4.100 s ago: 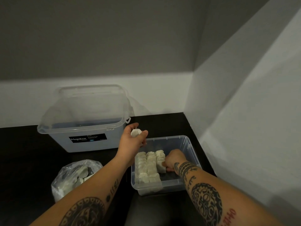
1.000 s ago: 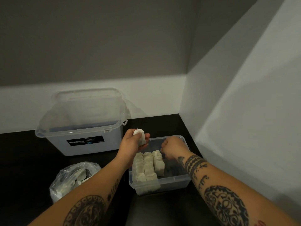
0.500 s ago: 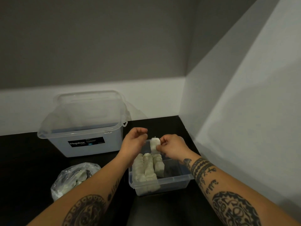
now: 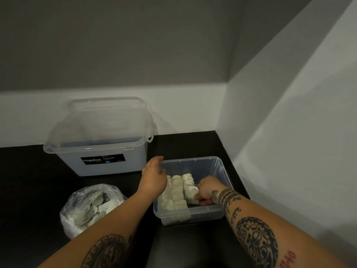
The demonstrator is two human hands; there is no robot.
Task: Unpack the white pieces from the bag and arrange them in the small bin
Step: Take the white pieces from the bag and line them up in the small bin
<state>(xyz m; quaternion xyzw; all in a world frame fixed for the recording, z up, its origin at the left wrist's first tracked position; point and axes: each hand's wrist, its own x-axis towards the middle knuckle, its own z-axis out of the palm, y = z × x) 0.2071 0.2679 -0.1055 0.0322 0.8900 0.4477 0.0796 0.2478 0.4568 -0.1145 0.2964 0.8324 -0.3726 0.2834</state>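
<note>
My right grip [image 4: 206, 190] pinches a white piece [image 4: 193, 196] inside the small bin [image 4: 220, 165]; my left grip [image 4: 154, 176] hangs loose and empty over the bin's left rim.

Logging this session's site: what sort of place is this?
Probably a plain indoor work corner, maybe storage or packing: a dark tabletop meets bare grey-and-white walls, holding a Megabox tub and a small bin.

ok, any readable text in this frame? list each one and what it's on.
"Megabox": white print on the black label on the front of the large clear bin.
Smaller print beside it on that label: too small to read.
Red tattoo characters on the right forearm: too blurred to read.
</note>
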